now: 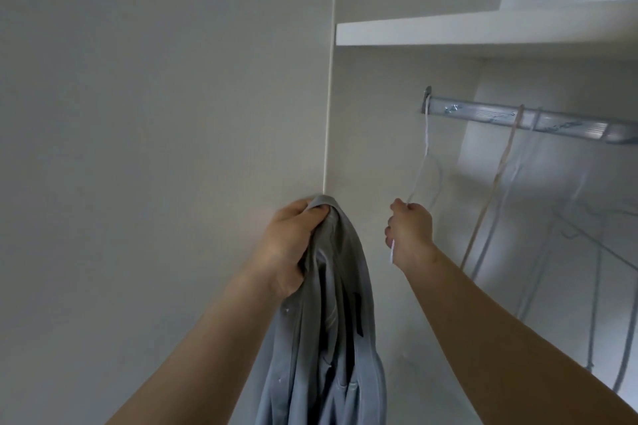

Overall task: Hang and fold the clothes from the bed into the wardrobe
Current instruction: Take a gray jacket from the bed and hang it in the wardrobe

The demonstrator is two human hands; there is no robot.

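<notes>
My left hand grips the top of a bunched grey-blue garment, which hangs down in front of the wardrobe's left side panel. My right hand holds a thin white hanger whose hook sits on the left end of the metal rail. The lower part of that hanger is hidden behind my hand. The bed is out of view.
Several more hangers, one beige and others pale grey, hang on the rail to the right. A white shelf runs above the rail. A closed white panel fills the left side.
</notes>
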